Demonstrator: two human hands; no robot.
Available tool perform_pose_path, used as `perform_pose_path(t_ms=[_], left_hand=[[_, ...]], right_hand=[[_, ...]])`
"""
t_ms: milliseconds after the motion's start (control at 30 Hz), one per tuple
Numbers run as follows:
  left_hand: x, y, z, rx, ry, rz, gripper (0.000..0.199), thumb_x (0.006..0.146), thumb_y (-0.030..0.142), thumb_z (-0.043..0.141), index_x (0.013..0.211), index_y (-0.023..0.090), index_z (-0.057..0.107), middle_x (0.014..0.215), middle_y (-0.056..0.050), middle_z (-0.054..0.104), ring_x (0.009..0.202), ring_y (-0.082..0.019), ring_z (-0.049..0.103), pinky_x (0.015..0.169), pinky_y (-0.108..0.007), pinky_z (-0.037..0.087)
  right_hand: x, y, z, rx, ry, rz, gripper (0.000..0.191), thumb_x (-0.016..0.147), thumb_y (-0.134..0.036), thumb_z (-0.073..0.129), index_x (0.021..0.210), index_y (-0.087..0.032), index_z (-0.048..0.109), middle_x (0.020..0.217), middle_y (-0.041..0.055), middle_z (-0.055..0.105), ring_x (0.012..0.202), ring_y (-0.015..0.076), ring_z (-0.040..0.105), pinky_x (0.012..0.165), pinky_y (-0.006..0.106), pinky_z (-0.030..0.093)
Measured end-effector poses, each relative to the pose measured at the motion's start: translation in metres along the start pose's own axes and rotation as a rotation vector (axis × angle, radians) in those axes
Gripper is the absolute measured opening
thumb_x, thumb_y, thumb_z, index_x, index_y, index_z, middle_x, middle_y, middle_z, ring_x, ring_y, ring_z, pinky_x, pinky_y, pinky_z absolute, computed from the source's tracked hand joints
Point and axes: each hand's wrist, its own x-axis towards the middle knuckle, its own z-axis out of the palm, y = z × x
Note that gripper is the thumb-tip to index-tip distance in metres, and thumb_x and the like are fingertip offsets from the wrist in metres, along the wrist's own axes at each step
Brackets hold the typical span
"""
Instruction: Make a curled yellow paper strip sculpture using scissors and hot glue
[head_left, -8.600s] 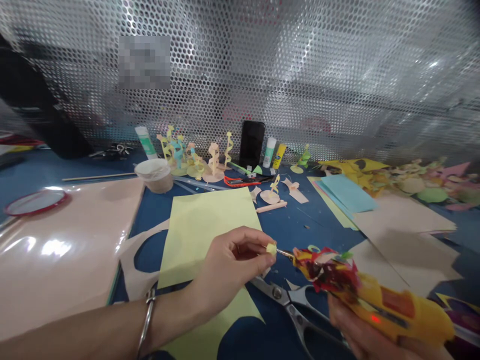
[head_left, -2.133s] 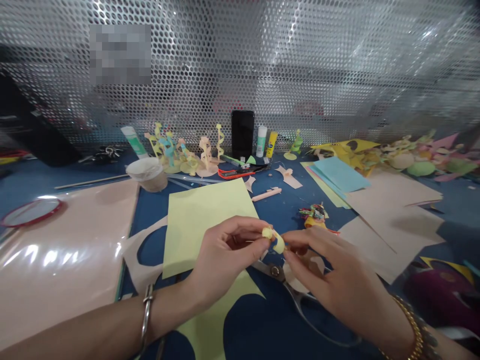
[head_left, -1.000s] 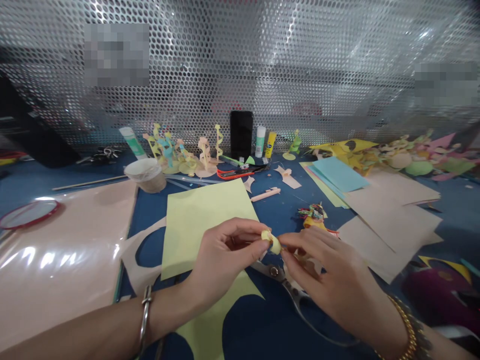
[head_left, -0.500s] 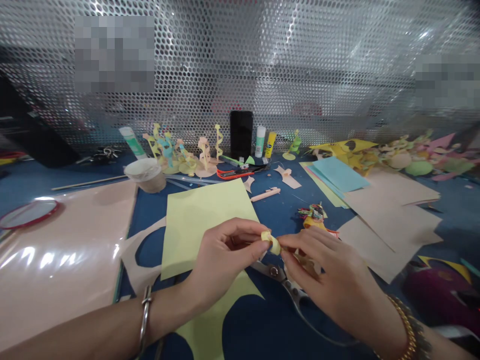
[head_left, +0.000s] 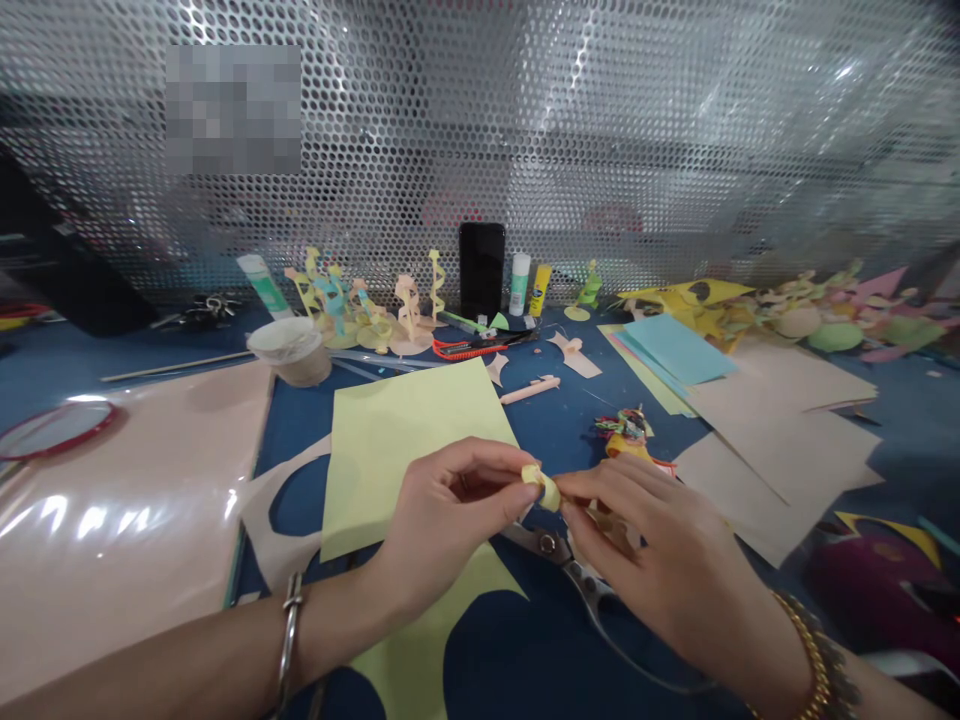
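Between my two hands is a small curled strip of pale yellow paper (head_left: 551, 494). My left hand (head_left: 457, 500) pinches its left end with thumb and fingers. On the other end, the thumb and index finger of my right hand (head_left: 637, 530) are closed. Below the hands lies a pair of metal scissors (head_left: 574, 570), partly hidden by my right hand. A sheet of yellow-green paper (head_left: 405, 420) is beneath and behind my left hand. Nearer to me, another yellow-green sheet (head_left: 405, 660) has round pieces cut out of it.
Spiral paper figures (head_left: 409, 310) stand at the back beside a plaster-like tub (head_left: 292, 350). A phone (head_left: 482, 268), glue sticks (head_left: 519, 285) and a red cutter (head_left: 469, 347) are behind. Loose paper sheets (head_left: 780, 430) lie right; a plastic-covered pink sheet (head_left: 135, 530) lies left.
Hardly anything differs. Both hands keep hold of the curled yellow strip in nearly the same place, and the things on the table stay put.
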Motion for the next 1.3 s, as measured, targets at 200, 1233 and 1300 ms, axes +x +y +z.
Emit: perform_pose_path(t_ms=[200,1233,1300], left_hand=[[0.000,0.000,0.000,-0.005,0.001,-0.013,0.011,0.072,0.015,0.078,0.079,0.022,0.075,0.075,0.002,0.075,0.067,-0.009,0.068,0.061,-0.012,0.053],[-0.001,-0.001,-0.005,-0.018,-0.122,0.020,0.027,0.083,0.013,0.057,0.103,0.025,0.072,0.095,-0.001,0.075,0.086,-0.016,0.070,0.078,-0.024,0.056],[-0.001,-0.001,-0.005,0.030,-0.117,0.031,0.027,0.083,0.013,0.056,0.102,0.025,0.072,0.094,-0.001,0.075,0.086,-0.016,0.069,0.077,-0.024,0.055]], right_hand=[[0.000,0.000,0.000,0.003,0.005,0.004,0.011,0.089,-0.014,0.053,0.089,-0.019,0.063,0.072,-0.0004,0.061,0.067,0.0161,0.052,0.062,0.029,0.038],[0.007,0.010,-0.003,0.745,-0.336,0.415,0.008,0.088,-0.024,0.056,0.091,-0.023,0.064,0.084,-0.0016,0.072,0.077,0.0128,0.067,0.067,0.021,0.051],[0.007,0.012,-0.004,0.824,-0.352,0.441,0.006,0.087,-0.024,0.058,0.089,-0.022,0.064,0.082,-0.0013,0.071,0.075,0.0122,0.068,0.066,0.020,0.051]])
